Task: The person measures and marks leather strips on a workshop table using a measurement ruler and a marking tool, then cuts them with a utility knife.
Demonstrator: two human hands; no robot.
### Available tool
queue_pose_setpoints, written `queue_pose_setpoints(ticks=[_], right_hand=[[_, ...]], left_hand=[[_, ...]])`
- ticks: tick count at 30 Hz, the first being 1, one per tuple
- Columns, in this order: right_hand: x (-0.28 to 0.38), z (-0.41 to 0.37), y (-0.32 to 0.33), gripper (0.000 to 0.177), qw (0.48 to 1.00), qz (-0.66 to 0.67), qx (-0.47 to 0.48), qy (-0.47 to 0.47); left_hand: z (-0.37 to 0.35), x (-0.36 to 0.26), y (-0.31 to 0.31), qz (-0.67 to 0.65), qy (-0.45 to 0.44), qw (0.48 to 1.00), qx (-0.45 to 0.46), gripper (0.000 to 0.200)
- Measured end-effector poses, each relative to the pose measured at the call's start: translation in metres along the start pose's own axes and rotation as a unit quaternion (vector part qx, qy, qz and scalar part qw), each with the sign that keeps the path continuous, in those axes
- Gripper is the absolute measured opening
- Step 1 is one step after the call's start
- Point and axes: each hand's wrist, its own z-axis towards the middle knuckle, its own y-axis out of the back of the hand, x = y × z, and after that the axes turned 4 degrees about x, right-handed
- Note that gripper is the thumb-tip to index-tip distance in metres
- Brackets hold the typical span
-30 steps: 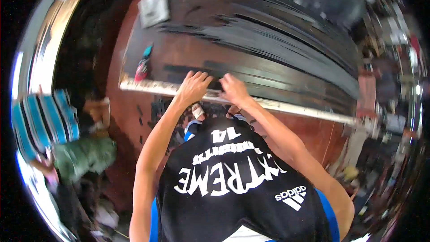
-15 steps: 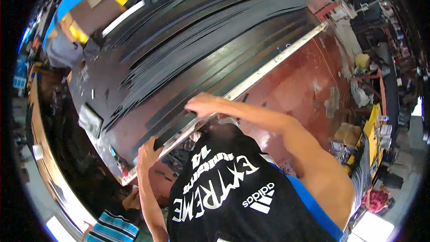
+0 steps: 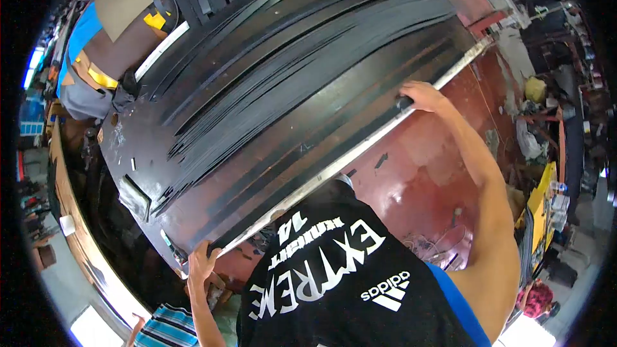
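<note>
Dark table [image 3: 151,154] was partly covered by bundled black strips [image 3: 270,96]; single strip [image 3: 331,156] was laid along pale edge [image 3: 308,186], one end gripped by right hand [image 3: 421,96], other touched by left hand [image 3: 201,262], fingers half-curled

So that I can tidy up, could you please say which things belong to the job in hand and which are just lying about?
In use: table, dark strip, probably the other strips.
Apparently lying about: pale sheet, white scrap.
</note>
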Motion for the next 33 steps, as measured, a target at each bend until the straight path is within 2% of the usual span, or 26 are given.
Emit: queue_pose_setpoints(ticks=[3, 5, 7, 8, 10, 12, 14, 16, 18, 20, 21, 22, 24, 25, 26, 28, 30, 33], right_hand=[[-0.056, -0.02, 0.004, 0.04, 0.999, -0.017, 0.009, -0.033], [-0.072, -0.027, 0.016, 0.041, 0.999, -0.016, 0.025, -0.037], [-0.078, -0.028, 0.026, 0.041, 0.993, 0.013, 0.096, -0.066], [-0.079, -0.031, 0.031, 0.041, 0.994, 0.01, 0.098, -0.056], [-0.072, -0.034, 0.042, 0.043, 0.998, 0.02, 0.045, -0.023], [-0.069, -0.041, 0.055, 0.045, 1.0, 0.003, 0.008, -0.007], [-0.035, -0.042, 0.109, 0.055, 0.99, 0.096, 0.079, -0.062], [-0.029, -0.049, 0.138, 0.063, 0.986, 0.095, 0.108, -0.084], [-0.043, -0.064, 0.152, 0.062, 0.991, 0.12, 0.047, -0.019], [-0.035, -0.066, 0.188, 0.059, 0.989, 0.139, 0.04, -0.04], [-0.036, -0.069, 0.2, 0.055, 0.995, 0.09, 0.01, -0.031], [-0.023, -0.059, 0.239, 0.051, 0.99, 0.072, 0.094, -0.071], [-0.015, -0.048, 0.281, 0.053, 0.987, 0.012, 0.102, -0.12], [-0.051, -0.051, 0.269, 0.057, 0.996, -0.064, -0.015, -0.055], [-0.096, -0.055, 0.257, 0.061, 0.981, -0.141, -0.133, 0.012], [-0.133, -0.025, 0.277, 0.068, 0.974, -0.144, -0.173, -0.009], [-0.129, 0.021, 0.314, 0.065, 0.976, -0.091, -0.195, -0.012], [-0.129, 0.09, 0.354, 0.055, 0.981, -0.102, -0.163, -0.037]], left_hand=[[-0.003, 0.027, -0.012, 0.01, 0.016, 1.0, -0.009, 0.041], [-0.006, 0.035, -0.018, 0.029, 0.021, 0.999, -0.024, 0.041], [-0.003, 0.037, -0.024, 0.03, 0.03, 0.999, -0.027, 0.04], [-0.002, 0.038, -0.029, 0.033, 0.032, 0.999, -0.029, 0.039], [0.001, 0.028, -0.032, 0.017, 0.017, 0.997, -0.069, 0.035], [0.0, 0.044, -0.046, 0.011, 0.052, 0.997, -0.047, 0.038], [0.001, 0.046, -0.048, 0.019, 0.069, 0.996, -0.048, 0.039], [0.006, 0.032, -0.032, -0.02, 0.089, 0.996, -0.005, 0.042], [0.004, 0.029, -0.027, -0.017, 0.109, 0.994, 0.003, 0.043], [-0.001, 0.026, -0.023, -0.006, 0.119, 0.993, -0.015, 0.043], [-0.001, 0.024, -0.02, 0.006, 0.118, 0.993, -0.03, 0.043], [-0.001, 0.022, -0.013, 0.006, 0.117, 0.993, -0.03, 0.043], [0.002, 0.022, 0.006, -0.049, 0.135, 0.989, -0.034, 0.044], [0.005, 0.03, 0.011, -0.059, 0.128, 0.988, -0.065, 0.043], [0.018, 0.015, 0.038, -0.111, 0.136, 0.983, -0.05, 0.043], [0.045, 0.019, 0.059, -0.118, 0.139, 0.976, -0.118, 0.043], [0.084, 0.013, 0.09, -0.1, 0.09, 0.971, -0.2, 0.043], [0.151, -0.006, 0.149, -0.088, 0.063, 0.973, -0.202, 0.044]])
